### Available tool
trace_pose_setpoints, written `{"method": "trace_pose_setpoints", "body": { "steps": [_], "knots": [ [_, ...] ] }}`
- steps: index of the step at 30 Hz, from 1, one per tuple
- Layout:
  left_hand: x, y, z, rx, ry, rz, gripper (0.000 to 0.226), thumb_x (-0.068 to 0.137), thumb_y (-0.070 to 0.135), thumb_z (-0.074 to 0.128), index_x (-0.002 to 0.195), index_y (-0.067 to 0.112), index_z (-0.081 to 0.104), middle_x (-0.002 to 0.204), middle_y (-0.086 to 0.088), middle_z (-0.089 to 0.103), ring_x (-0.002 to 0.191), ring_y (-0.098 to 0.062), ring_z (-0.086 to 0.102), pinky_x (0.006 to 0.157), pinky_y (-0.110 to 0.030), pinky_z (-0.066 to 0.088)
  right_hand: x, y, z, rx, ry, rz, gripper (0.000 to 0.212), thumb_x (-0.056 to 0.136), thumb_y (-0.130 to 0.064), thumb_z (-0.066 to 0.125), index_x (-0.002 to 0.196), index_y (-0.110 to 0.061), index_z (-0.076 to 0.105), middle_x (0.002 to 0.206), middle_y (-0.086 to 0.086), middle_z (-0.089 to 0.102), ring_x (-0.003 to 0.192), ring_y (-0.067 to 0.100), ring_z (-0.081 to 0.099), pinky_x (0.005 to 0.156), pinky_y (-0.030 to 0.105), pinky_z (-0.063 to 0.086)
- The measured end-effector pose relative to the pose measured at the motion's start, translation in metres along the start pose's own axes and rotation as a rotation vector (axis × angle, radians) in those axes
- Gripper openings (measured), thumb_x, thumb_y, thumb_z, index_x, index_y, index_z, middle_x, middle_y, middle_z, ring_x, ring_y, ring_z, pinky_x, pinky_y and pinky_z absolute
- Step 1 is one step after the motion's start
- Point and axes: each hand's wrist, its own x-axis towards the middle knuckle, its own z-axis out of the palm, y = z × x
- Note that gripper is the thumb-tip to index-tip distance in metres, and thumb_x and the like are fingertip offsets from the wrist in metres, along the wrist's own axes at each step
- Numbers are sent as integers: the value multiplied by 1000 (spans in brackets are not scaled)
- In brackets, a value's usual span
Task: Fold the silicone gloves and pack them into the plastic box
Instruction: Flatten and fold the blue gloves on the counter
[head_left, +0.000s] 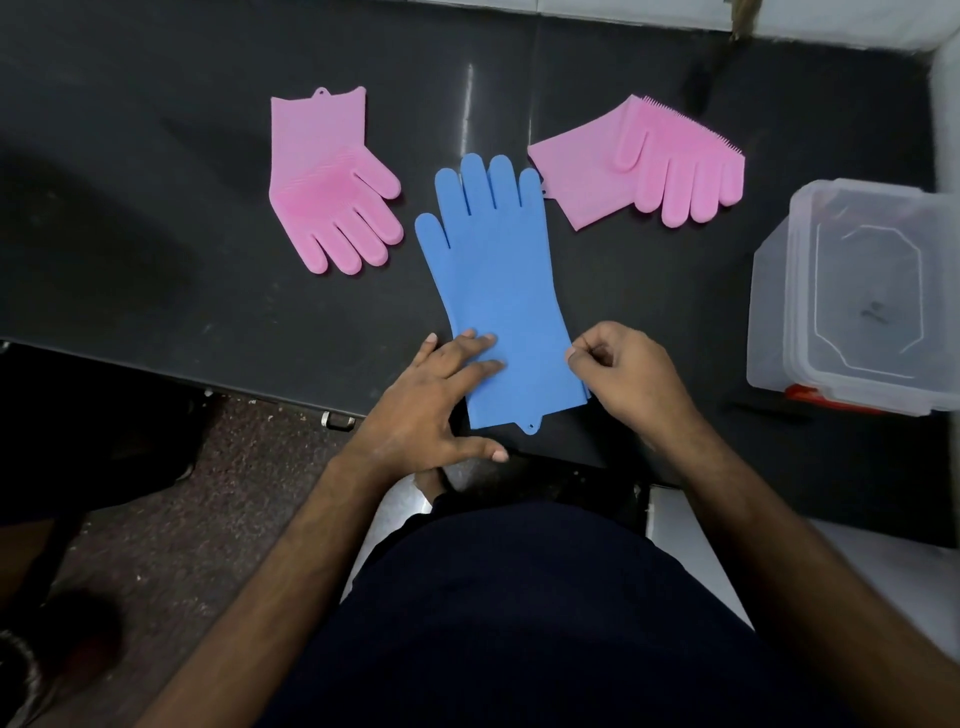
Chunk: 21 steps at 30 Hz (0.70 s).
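Fingers of my left hand (441, 384) press flat on the blue glove's (498, 275) cuff while my right hand (621, 371) pinches its opposite edge; beyond my fingertips lie two pink gloves (332, 187) (654, 166), the plastic box (852, 296) open and well right of them.

Flat blue glove (498, 291), pink gloves (332, 182) beyond

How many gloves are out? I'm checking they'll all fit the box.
3: a blue glove in the middle under both hands, a flat pink glove far left, a folded pink glove far right. None visible in the plastic box.
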Motion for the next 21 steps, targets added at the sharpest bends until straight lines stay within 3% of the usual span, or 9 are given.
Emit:
{"method": "trace_pose_setpoints", "body": {
  "steps": [3,5,8,10,14,17,19,21],
  "knots": [
    [-1,2,4,42,4,-3,95,81,70,73,156,19,44,171,0,27,162,-19,11,131,-46,2,-4,-3,2,173,-28,40,7,97,-24,63,102,-19,63,84,8,74,79,22,72,68,38,61],
    [-4,3,6,21,10,-3,95,82,69,72,157,18,42,171,1,26,162,-17,9,131,-43,3,-7,-8,3,368,-44,113,18,96,-16,63,113,-17,57,88,15,74,72,19,71,59,29,58],
    [-7,6,9,22,5,7,101,82,72,69,159,17,38,172,3,26,161,-14,11,132,-39,2,-9,-17,1,571,-91,191,17,95,-6,58,108,-17,60,70,6,68,52,11,63,46,23,49],
    [-7,10,11,42,20,6,98,83,66,73,159,14,38,170,1,30,161,-15,15,132,-42,6,-10,-22,-1,616,-132,190,15,96,-6,56,102,-15,67,60,-2,64,49,10,62,45,21,49],
    [-12,16,14,-50,68,-22,82,91,50,75,155,10,45,167,0,37,159,-15,23,132,-38,9,-11,-29,-5,683,-218,175,18,100,-9,58,106,-9,75,80,8,75,66,14,74,55,19,55],
    [-14,21,11,-59,138,-24,47,100,28,69,139,3,59,156,-9,53,151,-21,42,130,-42,20,-8,-30,-10,831,-285,181,21,100,-4,59,117,-7,70,101,12,79,93,19,78,72,23,61],
    [-11,25,9,-45,181,-61,18,99,5,66,116,1,66,132,-17,68,129,-28,62,126,-50,31,-6,-29,-9,882,-312,142,30,98,3,59,125,-9,65,108,10,78,102,20,76,81,25,61],
    [-7,28,4,-112,232,-115,23,91,-14,57,104,4,64,109,-16,70,105,-26,66,124,-54,32,-4,-28,-6,731,-234,12,34,95,3,64,127,-11,64,105,5,79,100,15,75,82,23,59]
  ]
}}
